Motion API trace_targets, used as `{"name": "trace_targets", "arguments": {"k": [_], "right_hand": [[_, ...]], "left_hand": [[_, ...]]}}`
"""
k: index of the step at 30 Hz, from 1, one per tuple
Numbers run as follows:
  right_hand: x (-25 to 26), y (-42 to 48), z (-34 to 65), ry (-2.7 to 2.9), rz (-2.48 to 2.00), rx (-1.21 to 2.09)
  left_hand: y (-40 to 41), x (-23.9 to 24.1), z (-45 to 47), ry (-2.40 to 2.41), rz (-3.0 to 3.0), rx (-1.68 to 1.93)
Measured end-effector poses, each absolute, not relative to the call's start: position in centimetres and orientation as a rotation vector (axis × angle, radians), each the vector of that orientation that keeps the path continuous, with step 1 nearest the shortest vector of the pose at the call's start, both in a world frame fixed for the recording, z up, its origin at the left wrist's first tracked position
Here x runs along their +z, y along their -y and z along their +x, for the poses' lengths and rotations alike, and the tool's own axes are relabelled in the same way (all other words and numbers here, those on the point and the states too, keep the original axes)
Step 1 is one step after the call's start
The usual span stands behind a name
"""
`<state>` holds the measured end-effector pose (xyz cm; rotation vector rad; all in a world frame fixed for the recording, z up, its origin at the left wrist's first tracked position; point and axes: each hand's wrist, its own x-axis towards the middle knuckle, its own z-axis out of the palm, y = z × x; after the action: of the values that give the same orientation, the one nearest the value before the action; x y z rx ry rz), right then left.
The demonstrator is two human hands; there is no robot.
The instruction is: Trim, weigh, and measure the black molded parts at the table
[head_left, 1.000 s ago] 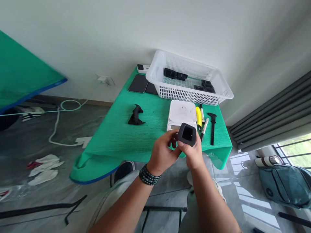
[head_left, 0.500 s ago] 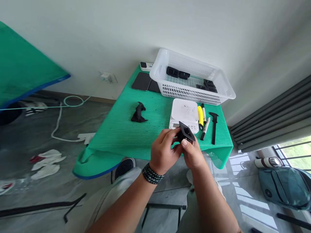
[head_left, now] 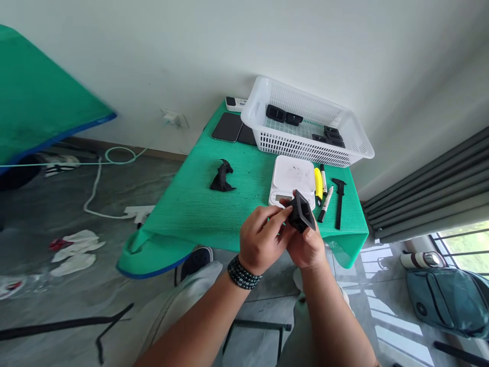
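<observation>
Both my hands hold a small black square hollow part (head_left: 301,215) over the near edge of the green-covered table (head_left: 214,204). My left hand (head_left: 262,239), with a dark bead bracelet at the wrist, pinches the part's left side with closed fingers. Under and to the right of the part, my right hand (head_left: 309,247) cups it with curled fingers. A white digital scale (head_left: 293,178) lies on the table just beyond the part.
Behind the scale stands a white mesh basket (head_left: 305,148) with several black parts. Right of the scale lie a yellow knife (head_left: 318,183), two markers (head_left: 326,198) and a black caliper (head_left: 338,201). A black cloth (head_left: 222,177) and dark tablets (head_left: 227,127) lie left. A backpack (head_left: 446,300) lies on the floor.
The black part has been turned in my hands, its opening now tilted to the side instead of facing up. The view has shifted slightly left.
</observation>
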<state>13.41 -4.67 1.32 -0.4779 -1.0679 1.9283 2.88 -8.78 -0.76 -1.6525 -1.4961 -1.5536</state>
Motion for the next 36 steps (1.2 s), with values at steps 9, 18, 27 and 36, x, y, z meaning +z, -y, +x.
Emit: {"name": "trace_targets", "arguments": {"k": [9,18,27,36], "right_hand": [[1.4,4.5,13.9,0.983,-0.488,2.009],[1.7,3.9,14.1,1.002,-0.651,1.998],[1.4,3.9,13.9,1.096,-0.634,1.98],[1.8,4.2,13.7,1.1,-0.618,1.885]], "left_hand": [[8.8,-0.1,3.1,1.444,-1.688,-1.576],[9.0,0.1,3.5,1.353,-1.7,-1.717],[9.4,0.4,3.3,1.427,-1.614,-1.775],[9.5,0.1,3.0,1.436,-1.674,-1.771]]}}
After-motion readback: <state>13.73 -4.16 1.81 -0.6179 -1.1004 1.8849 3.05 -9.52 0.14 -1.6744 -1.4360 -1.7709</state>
